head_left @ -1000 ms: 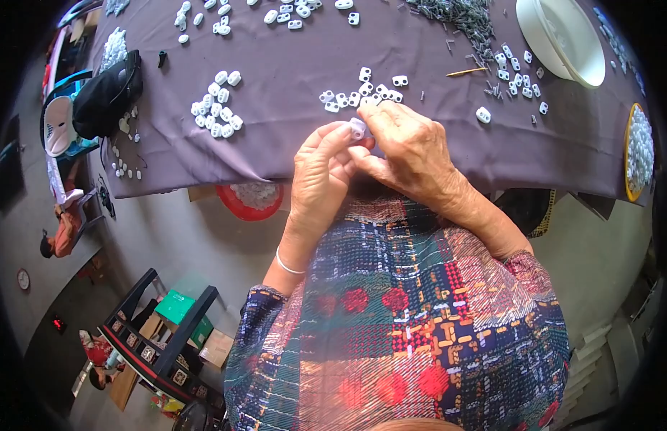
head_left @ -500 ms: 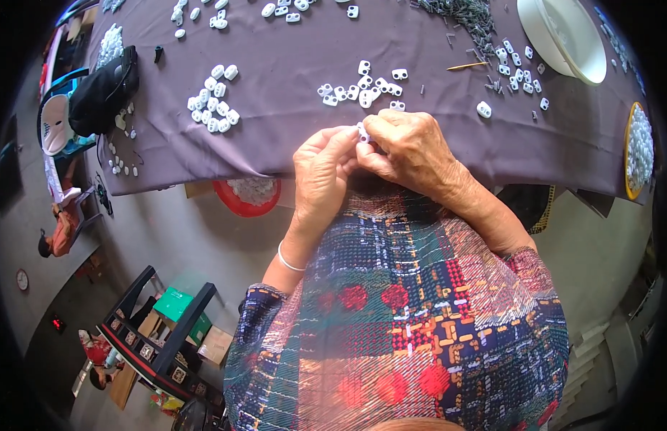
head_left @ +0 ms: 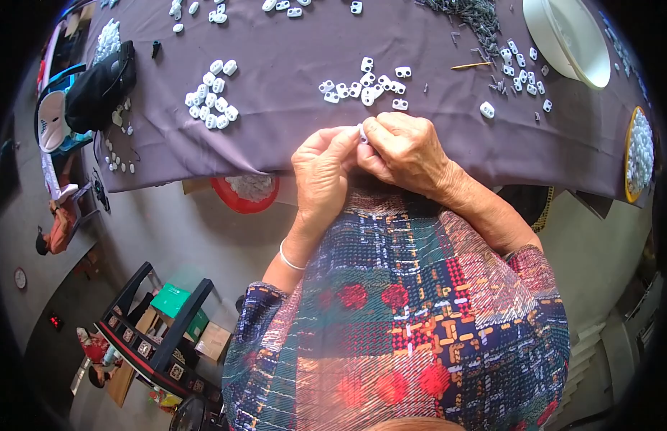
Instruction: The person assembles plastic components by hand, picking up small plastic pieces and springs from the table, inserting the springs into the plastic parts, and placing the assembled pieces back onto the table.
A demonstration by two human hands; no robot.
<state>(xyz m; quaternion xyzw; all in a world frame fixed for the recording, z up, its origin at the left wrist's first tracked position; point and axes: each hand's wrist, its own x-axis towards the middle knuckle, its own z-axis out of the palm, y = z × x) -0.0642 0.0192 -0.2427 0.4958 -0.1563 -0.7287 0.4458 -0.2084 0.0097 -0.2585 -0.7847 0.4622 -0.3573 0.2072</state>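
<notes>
Close to the table's near edge, my left hand point(head_left: 322, 164) and my right hand point(head_left: 407, 152) meet fingertip to fingertip. Pinched between them is a small white plastic piece point(head_left: 363, 134), mostly covered by the fingers. Just beyond my hands lies a loose group of small white two-holed plastic pieces point(head_left: 368, 91). To the left is a pile of rounded white plastic pieces point(head_left: 212, 100). A single rounded white piece point(head_left: 487, 110) rests right of my right hand.
A purple cloth point(head_left: 276, 65) covers the table. Far right are a heap of thin grey parts point(head_left: 481, 25), a yellow stick point(head_left: 471, 65), scattered white pieces point(head_left: 520, 75) and a white basin point(head_left: 579, 68). A black bag point(head_left: 100, 90) sits left. Below the edge is a red bowl point(head_left: 241, 206).
Both hands keep their pinch, with only a slight shift of the fingers around the white piece. The whole view has moved slightly; the things on the table lie as before.
</notes>
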